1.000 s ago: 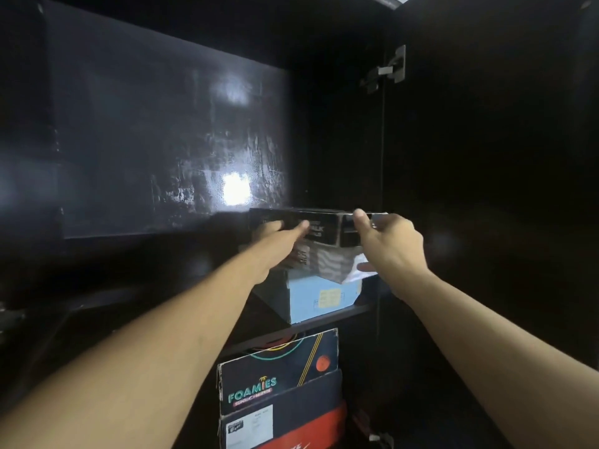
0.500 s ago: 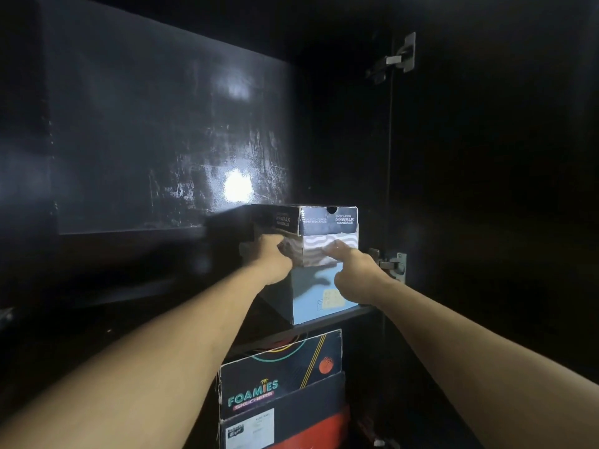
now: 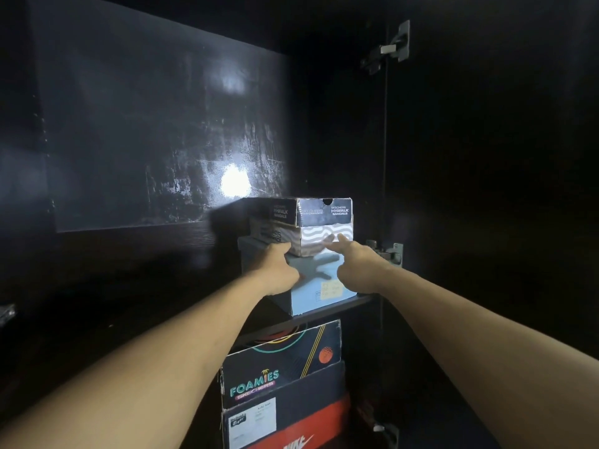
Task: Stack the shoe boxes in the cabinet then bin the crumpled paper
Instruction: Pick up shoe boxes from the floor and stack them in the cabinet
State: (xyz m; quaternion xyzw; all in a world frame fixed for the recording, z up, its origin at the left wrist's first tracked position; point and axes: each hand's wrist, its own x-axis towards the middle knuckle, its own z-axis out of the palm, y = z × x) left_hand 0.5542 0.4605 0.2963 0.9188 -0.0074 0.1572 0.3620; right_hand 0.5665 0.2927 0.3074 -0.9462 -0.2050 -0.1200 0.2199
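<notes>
Cabinet: a dark cabinet with its shelf at mid height; light reflects on the glossy back wall.
Upper shelf: a light blue box stands on the shelf, and a Skechers Go Walk sandals box sits on top of it, with a dark lid and a wavy grey-white body.
Lower space: under the shelf a Foamies box lies on a dark box with a red lower part.
Box contents: all lids are on, so what is inside cannot be seen.
Left grip: the left hand touches the lower left side of the sandals box, fingers bent against the edge where the two boxes meet; whether it really clasps the box I cannot tell.
Right grip: the right hand is open, its straight fingers press on the front of the sandals box.
Hinges: metal hinges are on the right frame.
Crumpled paper: not in this view.
</notes>
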